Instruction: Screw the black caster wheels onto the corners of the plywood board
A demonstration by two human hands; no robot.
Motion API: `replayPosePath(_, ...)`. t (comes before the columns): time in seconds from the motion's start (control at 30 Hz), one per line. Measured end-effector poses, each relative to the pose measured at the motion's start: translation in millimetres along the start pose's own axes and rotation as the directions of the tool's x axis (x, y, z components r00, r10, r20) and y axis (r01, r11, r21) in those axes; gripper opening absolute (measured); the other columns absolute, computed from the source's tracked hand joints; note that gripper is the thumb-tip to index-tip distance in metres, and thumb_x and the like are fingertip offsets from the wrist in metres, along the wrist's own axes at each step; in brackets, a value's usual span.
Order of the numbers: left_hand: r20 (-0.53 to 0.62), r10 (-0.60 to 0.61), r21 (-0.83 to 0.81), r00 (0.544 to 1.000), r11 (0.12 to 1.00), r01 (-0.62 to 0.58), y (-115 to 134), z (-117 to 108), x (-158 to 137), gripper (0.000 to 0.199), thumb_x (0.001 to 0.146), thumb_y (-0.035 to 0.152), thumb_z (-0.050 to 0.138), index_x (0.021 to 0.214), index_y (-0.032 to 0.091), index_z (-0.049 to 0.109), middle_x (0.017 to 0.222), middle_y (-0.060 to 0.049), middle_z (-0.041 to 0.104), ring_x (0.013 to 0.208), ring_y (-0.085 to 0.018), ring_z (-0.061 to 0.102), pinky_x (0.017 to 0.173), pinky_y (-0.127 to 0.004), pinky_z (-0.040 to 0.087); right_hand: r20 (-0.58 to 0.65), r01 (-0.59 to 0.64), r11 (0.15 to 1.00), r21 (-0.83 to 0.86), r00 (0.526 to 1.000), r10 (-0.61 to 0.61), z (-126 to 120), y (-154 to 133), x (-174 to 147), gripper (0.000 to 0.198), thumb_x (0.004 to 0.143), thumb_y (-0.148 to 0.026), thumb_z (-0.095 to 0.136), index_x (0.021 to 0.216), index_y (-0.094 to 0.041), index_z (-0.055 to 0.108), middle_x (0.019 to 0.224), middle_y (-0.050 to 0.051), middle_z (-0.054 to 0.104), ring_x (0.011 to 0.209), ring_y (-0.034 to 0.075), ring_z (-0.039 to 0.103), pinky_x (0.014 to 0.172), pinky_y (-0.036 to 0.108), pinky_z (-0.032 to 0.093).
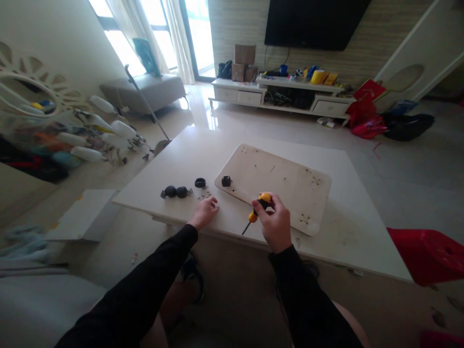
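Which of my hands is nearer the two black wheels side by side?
Left. Your left hand is right of the two black wheels and a little closer to you; your right hand, holding the screwdriver, is much farther right.

Your yellow-and-black screwdriver (264,198) has a smooth, plastic-looking handle and a metal shaft. Before you: a smooth white desk (192,154), a matt, scuffed cream board (271,186) with rounded corners, black plastic-looking casters (181,192), a glossy pale floor (275,123).
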State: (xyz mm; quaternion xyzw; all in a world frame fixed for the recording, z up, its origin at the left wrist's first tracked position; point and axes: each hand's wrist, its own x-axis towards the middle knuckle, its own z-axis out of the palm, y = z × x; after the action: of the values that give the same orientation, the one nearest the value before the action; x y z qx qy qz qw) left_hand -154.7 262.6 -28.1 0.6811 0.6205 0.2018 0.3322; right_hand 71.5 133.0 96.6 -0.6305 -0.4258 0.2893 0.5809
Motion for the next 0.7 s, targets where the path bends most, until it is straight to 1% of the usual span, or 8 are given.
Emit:
replayPosePath(0.1, -0.012, -0.008, 0.022, 1.0, 1.0, 0.008, 5.1, 5.7, 1.3, 0.004, 0.076, 0.017, 0.07, 0.077, 0.021, 0.069, 0.076, -0.006, 0.071, 0.072, -0.022, 0.063, 0.073, -0.034, 0.046, 0.004, 0.027, 1.0, 0.004, 1.0, -0.027, -5.2, -1.4, -0.1, 0.046, 0.082, -0.063, 0.08, 0.099, -0.02, 0.072, 0.086, 0.003, 0.073, 0.073, 0.015, 0.069, 0.064, 0.025, 0.057)
replayPosePath(0.23, -0.021, -0.016, 0.014, 1.0, 1.0, 0.016, 9.4, 3.3, 3.1, 0.01, 0.072, 0.018, 0.068, 0.064, 0.023, 0.064, 0.069, -0.006, 0.067, 0.074, -0.025, 0.062, 0.078, -0.037, 0.046, 0.0, 0.048, 0.999, -0.017, 0.999, -0.048, -14.5, 0.0, -1.0, 0.042, 0.083, -0.06, 0.081, 0.097, -0.021, 0.072, 0.084, 0.002, 0.072, 0.073, 0.014, 0.066, 0.067, 0.026, 0.055)
replayPosePath(0.33, 0.0, -0.021, -0.026, 1.0, 0.999, 0.021, 16.3, -0.6, 0.9, 0.004, 0.069, 0.021, 0.072, 0.068, 0.022, 0.068, 0.071, -0.006, 0.069, 0.073, -0.024, 0.063, 0.076, -0.036, 0.046, -0.035, 0.041, 0.999, -0.002, 0.999, -0.041, -21.9, 1.3, 1.2, 0.043, 0.082, -0.06, 0.082, 0.096, -0.021, 0.071, 0.084, 0.002, 0.072, 0.074, 0.014, 0.066, 0.067, 0.026, 0.054)
replayPosePath(0.4, 0.056, -0.036, -0.187, 0.998, 0.981, 0.045, 26.5, -3.2, -5.4, 0.012, 0.07, 0.027, 0.078, 0.077, 0.02, 0.073, 0.075, -0.006, 0.072, 0.072, -0.022, 0.064, 0.073, -0.034, 0.047, -0.116, 0.041, 0.998, 0.046, 0.993, -0.035, -27.0, 1.4, 5.7, 0.045, 0.081, -0.062, 0.083, 0.096, -0.021, 0.071, 0.086, 0.003, 0.072, 0.077, 0.014, 0.067, 0.067, 0.026, 0.055)
replayPosePath(0.47, 0.152, -0.052, -0.505, 0.987, 0.854, 0.123, 41.3, -5.9, -15.7, 0.028, 0.067, 0.034, 0.088, 0.086, 0.018, 0.075, 0.078, -0.006, 0.073, 0.072, -0.019, 0.065, 0.073, -0.032, 0.049, -0.239, 0.044, 0.989, 0.138, 0.971, -0.01, -31.9, 1.1, 12.3, 0.049, 0.08, -0.064, 0.083, 0.098, -0.02, 0.069, 0.088, 0.003, 0.072, 0.08, 0.014, 0.067, 0.072, 0.027, 0.059)
replayPosePath(0.53, 0.243, -0.055, -0.76, 0.969, 0.61, 0.225, 57.9, -8.5, -27.7, 0.039, 0.061, 0.034, 0.097, 0.089, 0.018, 0.074, 0.08, -0.003, 0.071, 0.074, -0.016, 0.065, 0.075, -0.029, 0.052, -0.353, 0.041, 0.96, 0.276, 0.933, 0.062, -35.6, 0.9, 19.8, 0.055, 0.078, -0.066, 0.083, 0.1, -0.02, 0.066, 0.092, 0.003, 0.072, 0.085, 0.015, 0.069, 0.077, 0.031, 0.064)
replayPosePath(0.6, 0.28, -0.052, -0.868, 0.958, 0.413, 0.276, 72.7, -10.7, -38.4, 0.041, 0.06, 0.028, 0.1, 0.09, 0.017, 0.073, 0.079, 0.0, 0.068, 0.074, -0.012, 0.064, 0.075, -0.025, 0.053, -0.425, 0.03, 0.914, 0.405, 0.891, 0.159, -37.1, 1.1, 25.8, 0.06, 0.075, -0.069, 0.083, 0.101, -0.019, 0.063, 0.094, 0.003, 0.072, 0.088, 0.016, 0.072, 0.074, 0.033, 0.067)
replayPosePath(0.7, 0.317, -0.051, -0.919, 0.947, 0.228, 0.32, 86.0, -13.4, -47.9, 0.035, 0.066, 0.016, 0.096, 0.091, 0.018, 0.071, 0.08, 0.002, 0.068, 0.074, -0.01, 0.066, 0.075, -0.023, 0.055, -0.472, 0.025, 0.857, 0.515, 0.843, 0.259, -33.8, 2.0, 29.5, 0.061, 0.072, -0.069, 0.085, 0.098, -0.019, 0.062, 0.093, 0.002, 0.072, 0.089, 0.016, 0.073, 0.071, 0.031, 0.068)
